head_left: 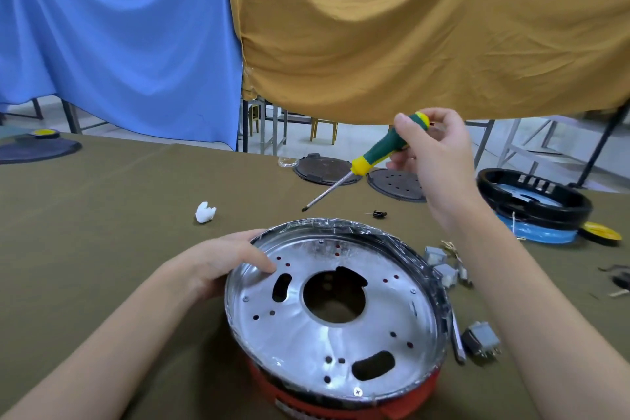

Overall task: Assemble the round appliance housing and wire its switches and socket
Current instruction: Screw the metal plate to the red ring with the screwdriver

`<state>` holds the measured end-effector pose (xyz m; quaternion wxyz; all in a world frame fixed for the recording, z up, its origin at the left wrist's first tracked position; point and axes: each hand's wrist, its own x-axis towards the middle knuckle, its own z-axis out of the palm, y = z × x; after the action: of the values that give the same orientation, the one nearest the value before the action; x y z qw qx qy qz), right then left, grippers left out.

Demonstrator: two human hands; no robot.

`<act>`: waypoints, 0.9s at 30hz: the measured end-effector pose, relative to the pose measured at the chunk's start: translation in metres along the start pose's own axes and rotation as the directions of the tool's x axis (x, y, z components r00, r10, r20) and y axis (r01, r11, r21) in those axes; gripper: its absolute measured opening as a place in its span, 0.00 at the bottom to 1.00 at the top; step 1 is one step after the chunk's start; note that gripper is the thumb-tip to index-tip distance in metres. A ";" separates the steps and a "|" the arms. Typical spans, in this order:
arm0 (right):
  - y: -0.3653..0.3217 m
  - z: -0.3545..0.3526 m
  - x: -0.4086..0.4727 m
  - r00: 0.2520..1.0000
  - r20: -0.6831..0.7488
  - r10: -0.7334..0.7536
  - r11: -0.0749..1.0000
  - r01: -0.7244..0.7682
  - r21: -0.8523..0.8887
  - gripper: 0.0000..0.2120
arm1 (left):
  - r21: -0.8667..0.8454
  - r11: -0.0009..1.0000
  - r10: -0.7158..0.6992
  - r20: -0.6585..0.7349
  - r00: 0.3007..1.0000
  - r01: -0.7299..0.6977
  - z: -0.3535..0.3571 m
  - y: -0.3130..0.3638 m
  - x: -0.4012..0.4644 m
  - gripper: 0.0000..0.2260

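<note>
Nearest, on the olive-covered desk (102, 215): round housing (335, 314), red-walled, with a holed silver plate on top and one screw (358, 391) at its near edge. Left hand (225, 262) gripping the far-left rim, thumb on the plate. Just right: grey switches (480, 339), more (443, 266) behind. Above and beyond, right hand (433, 147) raised, fingers curled round a green-and-yellow screwdriver (371, 160), tip angled down-left, clear of the desk. Farther: white scrap (205, 212), two dark discs (324, 169), black-and-blue housing (535, 206) at right.
</note>
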<state>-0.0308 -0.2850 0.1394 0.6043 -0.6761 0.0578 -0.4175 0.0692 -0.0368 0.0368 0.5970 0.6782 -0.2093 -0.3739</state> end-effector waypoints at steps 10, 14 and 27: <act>0.047 -0.089 -0.034 0.864 -0.010 0.503 0.806 -0.465 0.367 0.09 | -0.008 0.999 0.035 -0.085 0.996 -0.036 0.004 0.004 -0.004 0.19; 0.062 -0.112 -0.051 0.839 -0.054 0.541 0.784 -0.480 0.393 0.13 | -0.009 0.999 0.038 -0.263 0.964 -0.041 -0.002 0.015 -0.001 0.14; 0.086 -0.088 -0.089 0.889 0.361 0.281 0.435 0.218 -0.874 0.10 | -0.365 0.879 0.075 -0.532 0.843 -0.309 0.004 0.006 -0.015 0.12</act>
<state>-0.1070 -0.3237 0.0140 0.1542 -0.9682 0.1402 -0.1385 0.0583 -0.0297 0.0468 0.8022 0.5752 -0.0260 -0.1581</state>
